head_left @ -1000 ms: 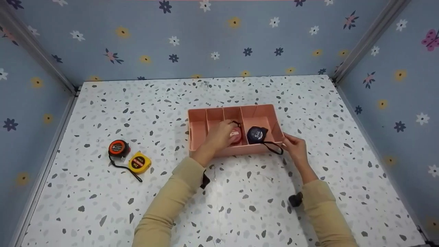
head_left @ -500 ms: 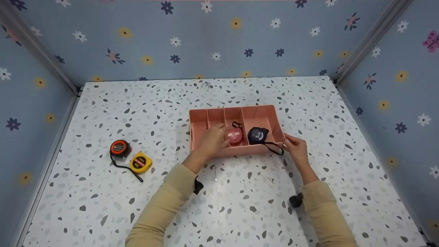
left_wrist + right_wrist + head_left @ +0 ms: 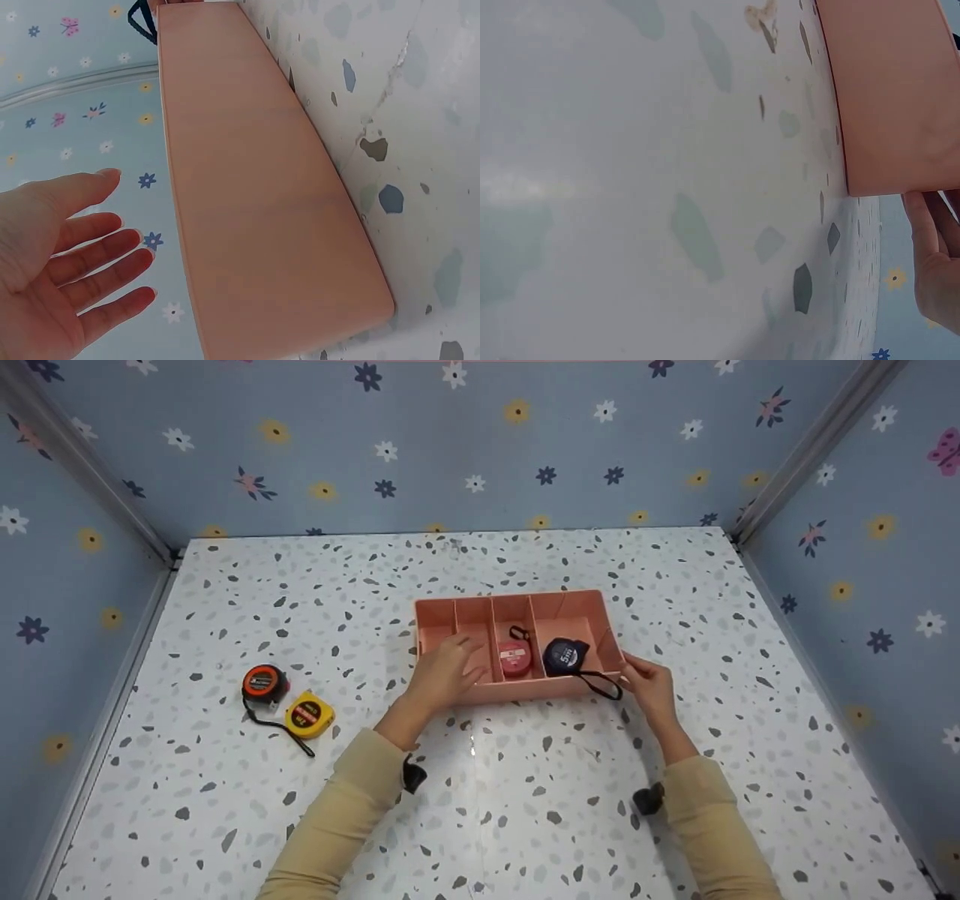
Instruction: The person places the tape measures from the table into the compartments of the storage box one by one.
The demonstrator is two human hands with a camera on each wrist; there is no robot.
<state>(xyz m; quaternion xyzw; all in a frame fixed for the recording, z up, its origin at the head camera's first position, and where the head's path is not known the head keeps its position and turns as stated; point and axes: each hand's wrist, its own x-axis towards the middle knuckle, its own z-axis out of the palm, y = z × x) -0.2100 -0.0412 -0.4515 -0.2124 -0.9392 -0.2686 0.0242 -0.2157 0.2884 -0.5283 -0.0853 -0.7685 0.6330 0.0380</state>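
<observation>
My left hand (image 3: 439, 671) hovers over the left compartments of a pink divided box (image 3: 517, 690), its fingers spread and holding nothing. In the left wrist view its palm (image 3: 37, 277) is beside the box's front wall, apart from it. At the box's right front corner, my right hand (image 3: 651, 688) holds the edge with its fingertips; part of that grip is hidden. A red tape measure (image 3: 514, 658) lies in the third compartment from the left. In the wide right compartment sits a dark blue tape measure (image 3: 563, 655), its black strap (image 3: 602, 687) hanging over the front wall.
On the speckled white table (image 3: 480, 810), left of the box, lie an orange-and-black tape measure (image 3: 262, 682) with a strap and a yellow tape measure (image 3: 309, 715). Flower-patterned panels (image 3: 465, 442) enclose the table at the back and sides.
My left hand has let go of the red tape measure in the third compartment and drawn back to the left. The right hand stays at the box corner.
</observation>
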